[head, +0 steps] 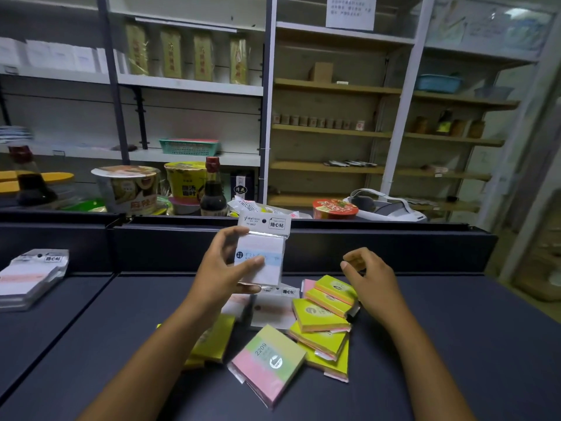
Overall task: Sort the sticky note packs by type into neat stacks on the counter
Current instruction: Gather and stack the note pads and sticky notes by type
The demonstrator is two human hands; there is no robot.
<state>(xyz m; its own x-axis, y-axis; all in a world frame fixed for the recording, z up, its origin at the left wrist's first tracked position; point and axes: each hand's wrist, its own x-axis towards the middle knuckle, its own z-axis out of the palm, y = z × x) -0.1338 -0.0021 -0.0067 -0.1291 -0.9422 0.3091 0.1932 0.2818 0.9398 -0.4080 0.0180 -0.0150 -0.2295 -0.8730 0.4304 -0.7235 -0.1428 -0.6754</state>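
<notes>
My left hand [226,265] holds a white sticky note pack with a blue band [267,250] upright above the dark counter [455,344]. Just right of it my right hand [368,279] hovers with curled fingers and nothing in it. Under both hands lies a loose pile: several yellow-green packs [321,317], a pink-and-green pack marked 2209 [268,364] at the front, and white packs [273,308] partly covered. More yellow packs [212,344] show beside my left forearm. At the far left stands a stack of white packs with a pink band [30,278].
A raised dark ledge [364,247] runs along the counter's back. Behind it stand instant noodle cups [127,188], a soy sauce bottle [212,192], a red bowl [335,208] and a white device [385,206]. Shelves fill the wall behind.
</notes>
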